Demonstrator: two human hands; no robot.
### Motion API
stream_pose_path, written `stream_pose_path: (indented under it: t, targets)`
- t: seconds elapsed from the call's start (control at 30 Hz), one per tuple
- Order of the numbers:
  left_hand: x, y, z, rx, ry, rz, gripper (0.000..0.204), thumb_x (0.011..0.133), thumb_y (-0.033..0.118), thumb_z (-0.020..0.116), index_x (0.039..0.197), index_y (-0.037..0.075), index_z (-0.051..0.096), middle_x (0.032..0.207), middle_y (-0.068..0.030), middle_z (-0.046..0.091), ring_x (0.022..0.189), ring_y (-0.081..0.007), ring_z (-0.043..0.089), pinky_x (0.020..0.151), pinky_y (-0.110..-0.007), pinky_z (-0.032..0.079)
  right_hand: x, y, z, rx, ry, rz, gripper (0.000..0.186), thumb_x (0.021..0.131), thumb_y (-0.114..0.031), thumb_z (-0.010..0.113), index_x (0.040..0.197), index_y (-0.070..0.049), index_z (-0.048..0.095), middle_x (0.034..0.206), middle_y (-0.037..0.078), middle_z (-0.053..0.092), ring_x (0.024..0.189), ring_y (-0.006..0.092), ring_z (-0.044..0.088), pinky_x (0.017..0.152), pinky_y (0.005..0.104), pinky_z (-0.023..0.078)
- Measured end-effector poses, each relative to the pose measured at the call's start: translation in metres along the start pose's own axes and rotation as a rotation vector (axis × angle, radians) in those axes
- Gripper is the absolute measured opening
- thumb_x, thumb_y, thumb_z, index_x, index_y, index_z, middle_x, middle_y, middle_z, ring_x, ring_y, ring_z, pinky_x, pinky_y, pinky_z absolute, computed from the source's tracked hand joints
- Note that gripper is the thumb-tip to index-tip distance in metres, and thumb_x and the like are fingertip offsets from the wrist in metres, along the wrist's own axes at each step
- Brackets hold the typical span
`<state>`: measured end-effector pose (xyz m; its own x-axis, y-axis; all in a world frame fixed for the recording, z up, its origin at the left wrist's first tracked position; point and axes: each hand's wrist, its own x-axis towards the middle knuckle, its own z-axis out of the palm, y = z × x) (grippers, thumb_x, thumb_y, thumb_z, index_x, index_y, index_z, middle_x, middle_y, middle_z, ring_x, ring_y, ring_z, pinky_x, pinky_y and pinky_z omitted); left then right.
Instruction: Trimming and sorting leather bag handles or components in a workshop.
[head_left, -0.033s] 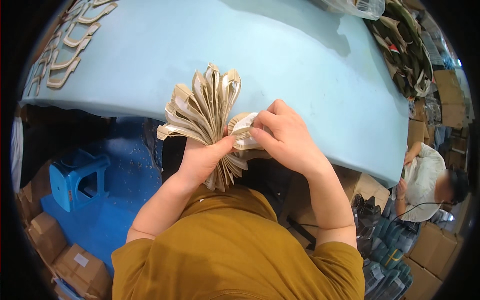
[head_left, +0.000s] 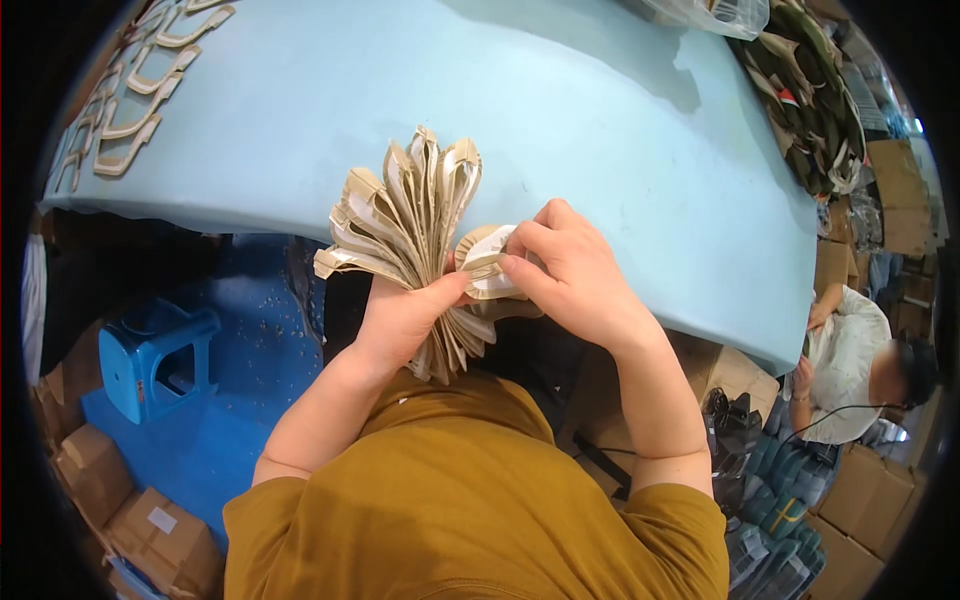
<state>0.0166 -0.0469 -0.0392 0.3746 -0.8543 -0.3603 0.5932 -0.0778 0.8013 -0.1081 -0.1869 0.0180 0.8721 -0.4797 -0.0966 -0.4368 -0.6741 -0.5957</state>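
Observation:
A fanned bundle of beige curved fabric pieces with white inner strips [head_left: 400, 215] is gripped at its middle by my left hand [head_left: 400, 318], thumb pressed across the front. The upper ends spread out like petals, and the lower ends stick out below my hand. At the bundle's right side, one beige-and-white fabric piece [head_left: 484, 262] is bent into a loop. My right hand [head_left: 572, 268] pinches this piece between thumb and forefinger. Whether the looped piece is joined to the bundle is hidden behind my left thumb.
The light blue table [head_left: 600, 180] lies in front of me. Similar curved pieces [head_left: 130, 145] lie at its far left. Dark green and beige fabric [head_left: 805, 110] is heaped at the right. A blue stool [head_left: 155, 365] and cardboard boxes [head_left: 160, 535] stand left; another person [head_left: 845, 360] sits right.

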Motion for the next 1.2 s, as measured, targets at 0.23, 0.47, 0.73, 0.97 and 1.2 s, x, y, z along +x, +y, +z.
stream_pose_path:
  t: [0.23,0.47,0.73,0.97,1.2]
  targets:
    - [0.0,0.007,-0.012,-0.112,-0.14,-0.072,0.029,0.078,-0.001,0.053,0.106,-0.003,0.055,0.1,-0.0089,0.059,0.086,-0.0163,0.059,0.075,-0.03,0.05,-0.001,-0.004,-0.002,0.006,-0.029,0.035,0.022,0.079,-0.025,0.055,0.078,-0.003,0.058,0.078,0.012,0.048,0.08,0.0267,0.046,0.073,0.0351,0.039]
    - [0.0,0.006,-0.011,-0.107,-0.119,-0.085,0.026,0.08,0.002,0.058,0.106,-0.002,0.054,0.097,-0.0076,0.058,0.085,-0.0151,0.059,0.073,-0.029,0.051,0.0,-0.002,-0.001,0.032,-0.027,0.036,0.023,0.078,-0.027,0.056,0.075,-0.004,0.058,0.08,0.012,0.05,0.08,0.0289,0.05,0.074,0.0387,0.04]
    - [-0.003,-0.006,0.001,0.07,0.014,0.077,0.024,0.081,-0.001,0.059,0.103,0.0,0.049,0.091,-0.0051,0.053,0.079,-0.0132,0.057,0.066,-0.027,0.054,-0.001,-0.01,0.007,-0.071,0.045,0.046,0.024,0.072,-0.027,0.065,0.067,-0.006,0.055,0.076,0.011,0.047,0.075,0.0286,0.049,0.07,0.0387,0.039]
    - [-0.005,-0.009,0.007,0.049,0.099,0.079,0.014,0.08,-0.003,0.057,0.094,-0.001,0.054,0.085,-0.0048,0.056,0.071,-0.0109,0.057,0.062,-0.025,0.05,0.0,-0.002,0.017,-0.08,0.131,0.016,0.015,0.075,-0.02,0.06,0.07,-0.006,0.057,0.077,0.011,0.049,0.074,0.0283,0.05,0.066,0.0389,0.039]
    - [0.001,0.001,-0.004,-0.005,0.003,-0.002,0.019,0.08,0.005,0.061,0.097,0.001,0.055,0.086,-0.0064,0.059,0.073,-0.0144,0.058,0.065,-0.028,0.051,0.0,0.0,0.013,-0.057,0.144,-0.033,0.01,0.078,-0.014,0.056,0.073,-0.006,0.058,0.075,0.011,0.05,0.075,0.0282,0.05,0.066,0.039,0.04]
